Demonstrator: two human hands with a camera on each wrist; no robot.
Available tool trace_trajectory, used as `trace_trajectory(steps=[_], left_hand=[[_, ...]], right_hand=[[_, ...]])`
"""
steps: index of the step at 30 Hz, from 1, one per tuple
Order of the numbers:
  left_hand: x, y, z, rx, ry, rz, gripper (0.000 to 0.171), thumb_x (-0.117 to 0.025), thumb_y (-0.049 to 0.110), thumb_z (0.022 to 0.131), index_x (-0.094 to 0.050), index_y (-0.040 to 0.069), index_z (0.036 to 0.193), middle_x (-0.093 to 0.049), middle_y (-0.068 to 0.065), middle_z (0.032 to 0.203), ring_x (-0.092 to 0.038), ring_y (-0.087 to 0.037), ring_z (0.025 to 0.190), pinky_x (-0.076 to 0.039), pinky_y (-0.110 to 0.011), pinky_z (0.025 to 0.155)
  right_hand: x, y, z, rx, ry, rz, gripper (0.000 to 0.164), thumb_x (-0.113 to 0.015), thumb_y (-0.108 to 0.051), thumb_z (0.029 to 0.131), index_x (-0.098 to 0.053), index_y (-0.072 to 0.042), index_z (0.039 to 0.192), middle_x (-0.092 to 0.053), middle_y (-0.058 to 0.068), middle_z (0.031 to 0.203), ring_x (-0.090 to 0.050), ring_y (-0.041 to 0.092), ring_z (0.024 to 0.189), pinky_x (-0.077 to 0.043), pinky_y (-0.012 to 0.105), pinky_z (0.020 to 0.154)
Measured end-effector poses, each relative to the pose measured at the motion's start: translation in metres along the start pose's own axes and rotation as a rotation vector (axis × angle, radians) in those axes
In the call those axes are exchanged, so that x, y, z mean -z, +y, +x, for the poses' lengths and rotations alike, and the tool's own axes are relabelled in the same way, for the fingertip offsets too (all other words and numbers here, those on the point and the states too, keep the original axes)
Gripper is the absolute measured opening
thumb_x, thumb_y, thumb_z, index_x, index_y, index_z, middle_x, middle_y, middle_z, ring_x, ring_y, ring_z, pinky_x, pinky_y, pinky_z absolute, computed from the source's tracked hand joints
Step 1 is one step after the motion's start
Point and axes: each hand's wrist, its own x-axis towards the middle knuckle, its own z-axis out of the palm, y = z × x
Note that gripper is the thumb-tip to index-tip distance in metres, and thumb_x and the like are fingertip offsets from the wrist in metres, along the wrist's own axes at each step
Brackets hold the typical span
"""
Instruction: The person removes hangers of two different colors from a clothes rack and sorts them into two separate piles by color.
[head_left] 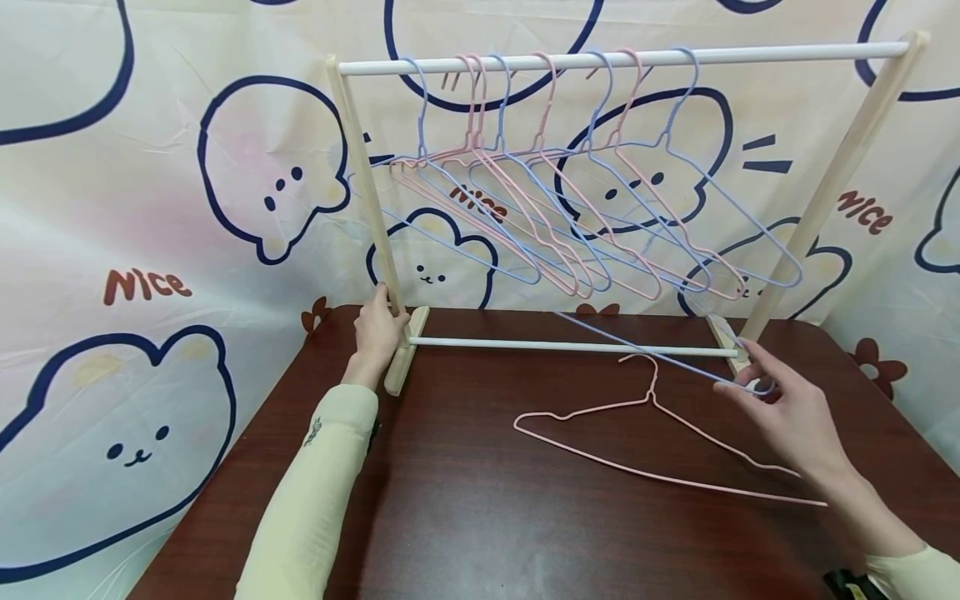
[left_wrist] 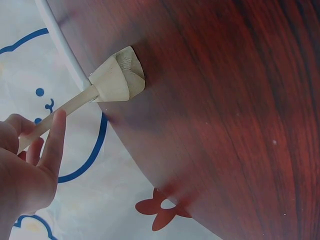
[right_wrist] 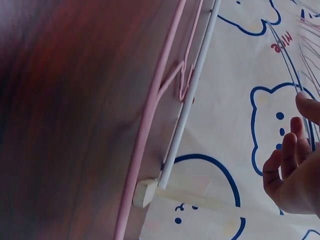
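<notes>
My left hand (head_left: 377, 335) grips the left wooden post (head_left: 365, 179) of a small clothes rack, low down near its foot. In the left wrist view, the thumb and fingers lie around that post (left_wrist: 75, 102). A blue hanger (head_left: 660, 357) is pinched in my right hand (head_left: 795, 417), in front of the rack's right foot, and appears nearly edge-on. On the table below it lies a pink hanger (head_left: 652, 390), its hook towards the rack and its right end behind my right wrist. Several pink and blue hangers (head_left: 551, 187) hang from the white top bar (head_left: 787, 55).
A dark brown wooden table (head_left: 480, 517) carries the rack. Its lower white bar (head_left: 517, 342) runs between the two feet, and the right post (head_left: 840, 179) leans outward. Behind stands a pale curtain (head_left: 247, 50) printed with cartoon bears.
</notes>
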Motion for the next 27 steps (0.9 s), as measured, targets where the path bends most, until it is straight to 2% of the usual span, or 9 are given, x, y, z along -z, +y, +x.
trace_trajectory(steps=[4,8,13,20,27], left_hand=[[0.0,0.0,0.0,-0.001,0.0,0.001,0.034,-0.062,0.013,0.095,-0.048,0.006,0.124,-0.067,-0.023,0.112,-0.068,-0.042,0.097,-0.055,-0.054,0.085],[0.0,0.0,0.001,0.004,-0.003,0.002,0.034,-0.063,0.013,0.095,-0.047,0.006,0.125,-0.067,-0.023,0.112,-0.068,-0.042,0.097,-0.055,-0.054,0.084],[-0.001,-0.001,0.002,0.009,-0.008,0.006,0.035,-0.063,0.014,0.095,-0.047,0.007,0.125,-0.067,-0.022,0.112,-0.068,-0.042,0.098,-0.055,-0.054,0.085],[0.0,-0.001,0.002,-0.004,-0.006,-0.005,0.035,-0.063,0.014,0.095,-0.048,0.006,0.126,-0.067,-0.023,0.112,-0.068,-0.042,0.097,-0.055,-0.054,0.085],[0.0,-0.001,0.002,0.004,-0.01,-0.014,0.035,-0.063,0.014,0.095,-0.047,0.006,0.125,-0.066,-0.023,0.113,-0.068,-0.042,0.099,-0.055,-0.054,0.086]], right_hand=[[-0.005,-0.007,-0.006,-0.01,-0.063,0.0,0.066,-0.08,-0.018,0.085,-0.052,-0.009,0.144,-0.057,-0.012,0.084,-0.049,-0.002,0.067,-0.036,0.017,0.055],[-0.012,-0.014,-0.01,0.023,-0.098,-0.002,0.063,-0.081,-0.018,0.083,-0.056,-0.009,0.14,-0.058,-0.008,0.083,-0.048,0.0,0.067,-0.036,0.016,0.058],[-0.019,-0.021,-0.014,0.046,-0.145,0.024,0.056,-0.08,-0.018,0.084,-0.059,-0.01,0.135,-0.058,-0.008,0.083,-0.049,0.002,0.066,-0.036,0.017,0.057],[-0.029,-0.029,-0.018,0.079,-0.178,0.092,0.057,-0.082,-0.013,0.081,-0.06,-0.007,0.133,-0.058,-0.007,0.079,-0.049,0.003,0.066,-0.038,0.017,0.057],[-0.04,-0.039,-0.025,0.086,-0.234,0.087,0.056,-0.082,-0.018,0.082,-0.06,-0.01,0.134,-0.057,-0.009,0.079,-0.049,0.003,0.067,-0.038,0.017,0.059]])
